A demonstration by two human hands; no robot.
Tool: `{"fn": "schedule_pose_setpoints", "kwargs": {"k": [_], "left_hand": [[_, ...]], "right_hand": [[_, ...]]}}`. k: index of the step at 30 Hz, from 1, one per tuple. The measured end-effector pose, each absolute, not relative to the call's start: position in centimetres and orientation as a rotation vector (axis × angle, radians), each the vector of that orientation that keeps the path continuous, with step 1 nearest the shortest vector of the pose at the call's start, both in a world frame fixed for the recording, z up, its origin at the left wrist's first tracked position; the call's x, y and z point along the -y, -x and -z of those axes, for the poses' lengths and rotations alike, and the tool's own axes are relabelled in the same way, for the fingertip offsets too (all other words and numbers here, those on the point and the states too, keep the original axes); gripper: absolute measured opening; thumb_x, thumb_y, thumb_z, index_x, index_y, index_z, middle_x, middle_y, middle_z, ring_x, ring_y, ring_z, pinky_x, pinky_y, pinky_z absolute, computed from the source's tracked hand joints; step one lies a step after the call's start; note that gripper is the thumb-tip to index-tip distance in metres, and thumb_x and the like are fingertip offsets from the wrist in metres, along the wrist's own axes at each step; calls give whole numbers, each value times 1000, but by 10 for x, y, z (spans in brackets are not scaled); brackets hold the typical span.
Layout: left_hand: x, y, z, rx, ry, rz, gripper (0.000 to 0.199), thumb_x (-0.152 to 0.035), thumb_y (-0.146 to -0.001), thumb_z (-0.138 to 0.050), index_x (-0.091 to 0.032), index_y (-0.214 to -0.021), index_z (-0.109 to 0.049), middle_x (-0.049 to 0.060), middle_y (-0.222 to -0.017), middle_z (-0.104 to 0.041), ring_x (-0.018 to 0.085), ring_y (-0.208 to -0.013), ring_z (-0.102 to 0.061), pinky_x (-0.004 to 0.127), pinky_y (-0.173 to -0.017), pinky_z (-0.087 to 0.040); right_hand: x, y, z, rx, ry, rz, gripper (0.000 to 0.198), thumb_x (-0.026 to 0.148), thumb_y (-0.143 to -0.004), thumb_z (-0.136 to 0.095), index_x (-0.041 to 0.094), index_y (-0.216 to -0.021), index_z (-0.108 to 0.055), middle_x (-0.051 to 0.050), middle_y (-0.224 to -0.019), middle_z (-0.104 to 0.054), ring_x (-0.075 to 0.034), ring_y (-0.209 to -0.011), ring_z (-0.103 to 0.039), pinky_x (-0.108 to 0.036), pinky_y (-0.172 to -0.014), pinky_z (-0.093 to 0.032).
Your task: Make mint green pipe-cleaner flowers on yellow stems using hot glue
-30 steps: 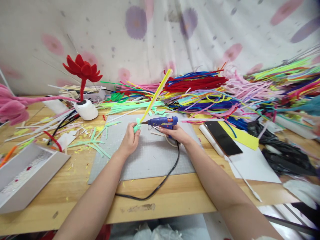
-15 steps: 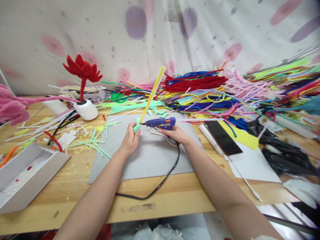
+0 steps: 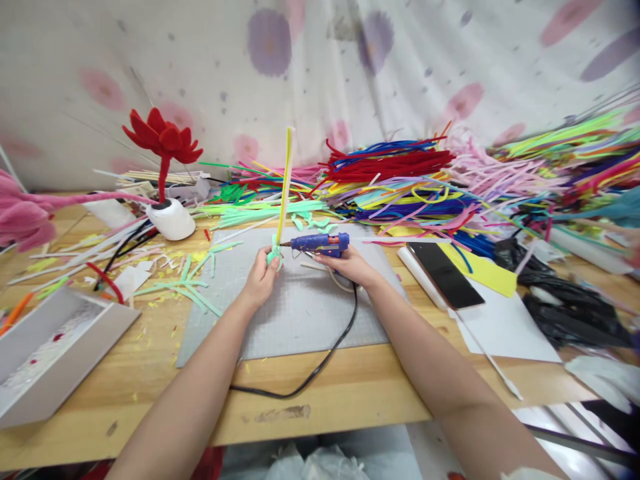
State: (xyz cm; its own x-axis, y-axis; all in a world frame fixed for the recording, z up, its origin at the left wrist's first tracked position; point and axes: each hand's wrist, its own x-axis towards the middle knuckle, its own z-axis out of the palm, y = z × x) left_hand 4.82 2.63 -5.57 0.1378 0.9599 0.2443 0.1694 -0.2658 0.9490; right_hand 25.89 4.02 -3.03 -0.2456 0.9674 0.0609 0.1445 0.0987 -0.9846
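Observation:
Pinched in my left hand (image 3: 261, 275) is a small mint-green pipe-cleaner piece (image 3: 275, 254), with long yellow and pale pipe-cleaner stems (image 3: 285, 183) rising almost straight up from it. My right hand (image 3: 351, 265) is wrapped round a blue hot glue gun (image 3: 320, 244). Its nozzle points left and meets the base of the stems, just above my left fingers; whether it touches them I cannot tell. A black cord (image 3: 325, 363) trails from the gun toward my left forearm. Beneath both hands lies a grey cutting mat (image 3: 300, 320).
Left are a red flower (image 3: 164, 140) in a white pot (image 3: 171, 219), mint-green strips (image 3: 183, 285) and a grey box (image 3: 70, 360). Bundled pipe cleaners (image 3: 395, 167) line the back. A phone (image 3: 446, 275), white paper (image 3: 505, 327) and black plastic bags (image 3: 575, 310) lie right.
The stems in my left hand have turned from leaning right to nearly upright. The glue gun stays at their base, a touch further left.

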Motion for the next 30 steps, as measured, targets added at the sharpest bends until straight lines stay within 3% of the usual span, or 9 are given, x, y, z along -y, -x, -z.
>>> {"fn": "schedule_pose_setpoints", "kwargs": {"k": [30], "left_hand": [[-30,-47,57,-895,-1253,-1144,34,-49,-75,-56,-18,-87,-46,-2,-70,-52,8,-57,-43,26,-59,-34]], "right_hand": [[-42,-257,33,1623,1192,-1130,41,44,-62,-68,16,-92,-65,-5,-89,-66,-19,-83,-60,-35,-81,-46]]}}
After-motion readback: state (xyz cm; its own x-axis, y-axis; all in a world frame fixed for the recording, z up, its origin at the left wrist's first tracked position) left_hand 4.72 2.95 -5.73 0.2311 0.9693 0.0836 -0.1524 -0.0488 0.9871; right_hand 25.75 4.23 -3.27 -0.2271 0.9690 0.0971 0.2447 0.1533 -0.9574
